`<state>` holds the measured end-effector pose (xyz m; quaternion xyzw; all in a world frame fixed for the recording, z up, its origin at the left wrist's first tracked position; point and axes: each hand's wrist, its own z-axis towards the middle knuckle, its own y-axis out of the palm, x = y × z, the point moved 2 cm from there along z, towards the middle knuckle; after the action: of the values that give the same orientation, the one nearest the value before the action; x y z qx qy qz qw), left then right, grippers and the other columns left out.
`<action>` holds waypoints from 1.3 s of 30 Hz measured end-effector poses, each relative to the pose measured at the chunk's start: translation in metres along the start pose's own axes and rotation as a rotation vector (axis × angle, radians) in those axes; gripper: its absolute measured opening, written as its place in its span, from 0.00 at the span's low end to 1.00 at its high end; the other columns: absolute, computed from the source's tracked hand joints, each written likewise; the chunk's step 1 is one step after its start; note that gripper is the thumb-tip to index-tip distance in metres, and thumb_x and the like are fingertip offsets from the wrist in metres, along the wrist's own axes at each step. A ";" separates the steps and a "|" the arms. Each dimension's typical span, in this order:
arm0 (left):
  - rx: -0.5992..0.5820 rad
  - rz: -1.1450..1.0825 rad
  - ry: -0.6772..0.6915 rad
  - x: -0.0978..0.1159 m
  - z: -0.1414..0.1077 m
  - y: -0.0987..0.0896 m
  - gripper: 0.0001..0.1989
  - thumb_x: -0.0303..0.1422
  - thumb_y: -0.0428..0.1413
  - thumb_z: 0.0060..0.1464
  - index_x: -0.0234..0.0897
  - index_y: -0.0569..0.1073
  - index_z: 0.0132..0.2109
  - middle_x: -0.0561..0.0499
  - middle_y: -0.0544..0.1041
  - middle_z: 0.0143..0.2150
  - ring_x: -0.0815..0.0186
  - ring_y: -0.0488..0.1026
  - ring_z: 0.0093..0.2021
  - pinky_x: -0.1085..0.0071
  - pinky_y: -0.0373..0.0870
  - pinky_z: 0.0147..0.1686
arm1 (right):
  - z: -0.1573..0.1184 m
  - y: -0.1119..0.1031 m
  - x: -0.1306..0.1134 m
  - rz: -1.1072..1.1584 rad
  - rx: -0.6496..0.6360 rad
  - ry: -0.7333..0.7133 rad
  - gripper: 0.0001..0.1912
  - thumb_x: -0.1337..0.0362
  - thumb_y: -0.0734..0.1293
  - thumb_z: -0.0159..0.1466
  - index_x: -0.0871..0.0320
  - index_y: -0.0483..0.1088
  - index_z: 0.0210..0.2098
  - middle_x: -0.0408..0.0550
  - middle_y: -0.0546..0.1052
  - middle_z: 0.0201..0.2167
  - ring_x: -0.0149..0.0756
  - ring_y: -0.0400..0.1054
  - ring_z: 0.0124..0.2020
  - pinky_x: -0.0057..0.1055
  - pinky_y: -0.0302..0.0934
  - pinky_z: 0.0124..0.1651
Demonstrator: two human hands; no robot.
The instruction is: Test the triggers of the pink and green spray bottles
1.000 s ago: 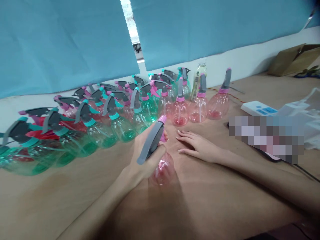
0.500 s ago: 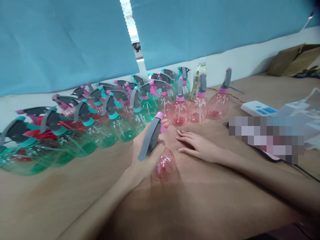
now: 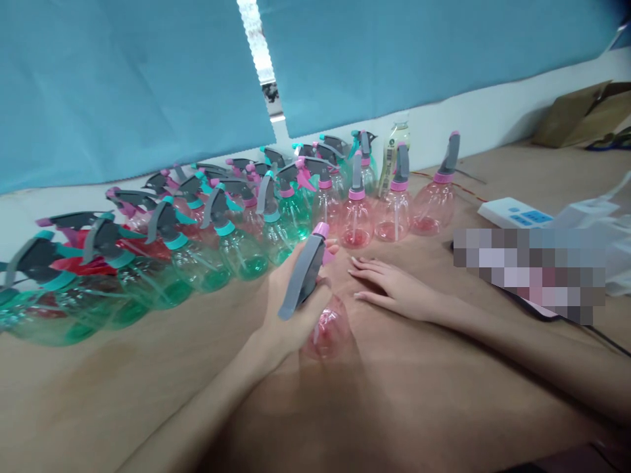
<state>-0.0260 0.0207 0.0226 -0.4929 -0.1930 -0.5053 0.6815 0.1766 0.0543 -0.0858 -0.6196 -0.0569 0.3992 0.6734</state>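
Note:
My left hand (image 3: 290, 309) is wrapped round the neck of a pink spray bottle (image 3: 329, 332) with a grey and pink trigger head. The bottle stands on the brown table surface (image 3: 404, 387) in front of me, its upper part partly hidden by my fingers. To its right, my right hand (image 3: 389, 286) lies flat on the table, fingers stretched out, holding nothing. Behind my hands stand three pink spray bottles in a row, one of them the near pink bottle (image 3: 355, 223). Several green spray bottles (image 3: 244, 253) stand to the left.
A labelled drink bottle (image 3: 394, 154) stands behind the pink bottles. At the right are a white device with blue buttons (image 3: 515, 213), a blurred-out flat object (image 3: 527, 272), clear plastic pieces (image 3: 591, 220) and a cardboard box (image 3: 576, 118). A blue sheet (image 3: 394, 52) covers the wall.
My left hand and the pink bottle's spray head have shifted slightly to the right in view. My right hand stays flat on the table.

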 end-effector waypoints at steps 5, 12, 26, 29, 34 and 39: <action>-0.011 0.006 -0.012 0.000 0.000 0.000 0.07 0.29 0.50 0.46 0.41 0.65 0.36 0.56 0.67 0.26 0.66 0.65 0.26 0.68 0.65 0.29 | 0.000 0.001 0.001 0.002 0.014 -0.001 0.32 0.45 0.56 0.69 0.60 0.65 0.63 0.57 0.62 0.66 0.50 0.55 0.67 0.53 0.52 0.67; -0.013 0.023 -0.097 0.010 -0.003 -0.006 0.10 0.30 0.50 0.47 0.41 0.69 0.39 0.55 0.70 0.29 0.65 0.68 0.28 0.67 0.69 0.32 | -0.002 0.000 0.004 0.010 0.024 -0.005 0.31 0.45 0.57 0.69 0.59 0.66 0.62 0.56 0.63 0.66 0.49 0.56 0.67 0.51 0.52 0.67; -0.116 -0.031 -0.064 0.014 -0.006 -0.002 0.16 0.30 0.49 0.45 0.42 0.70 0.44 0.55 0.71 0.31 0.66 0.69 0.27 0.68 0.67 0.30 | -0.003 -0.003 0.004 0.042 0.026 0.004 0.30 0.47 0.59 0.68 0.60 0.66 0.62 0.57 0.64 0.65 0.51 0.57 0.67 0.53 0.54 0.66; -0.137 -0.059 -0.064 0.014 -0.009 0.000 0.15 0.30 0.50 0.44 0.42 0.69 0.42 0.55 0.70 0.31 0.66 0.67 0.26 0.67 0.67 0.30 | -0.002 -0.003 0.004 0.024 0.017 0.003 0.31 0.46 0.58 0.69 0.61 0.66 0.62 0.57 0.64 0.65 0.50 0.57 0.67 0.53 0.53 0.67; -0.117 -0.061 -0.045 0.012 -0.010 0.002 0.13 0.30 0.51 0.43 0.41 0.67 0.40 0.55 0.67 0.29 0.67 0.64 0.27 0.68 0.65 0.29 | -0.002 -0.003 0.004 0.031 0.021 0.003 0.31 0.45 0.57 0.69 0.61 0.66 0.62 0.57 0.64 0.65 0.50 0.56 0.67 0.53 0.52 0.67; -0.109 -0.058 -0.057 0.015 -0.011 0.002 0.14 0.29 0.50 0.43 0.42 0.69 0.40 0.55 0.67 0.29 0.66 0.64 0.26 0.67 0.65 0.29 | -0.003 -0.003 0.004 0.042 0.036 -0.003 0.30 0.46 0.59 0.68 0.58 0.66 0.62 0.56 0.65 0.65 0.50 0.58 0.66 0.53 0.54 0.66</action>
<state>-0.0202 0.0037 0.0285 -0.5378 -0.1989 -0.5204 0.6328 0.1820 0.0549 -0.0857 -0.6076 -0.0377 0.4153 0.6759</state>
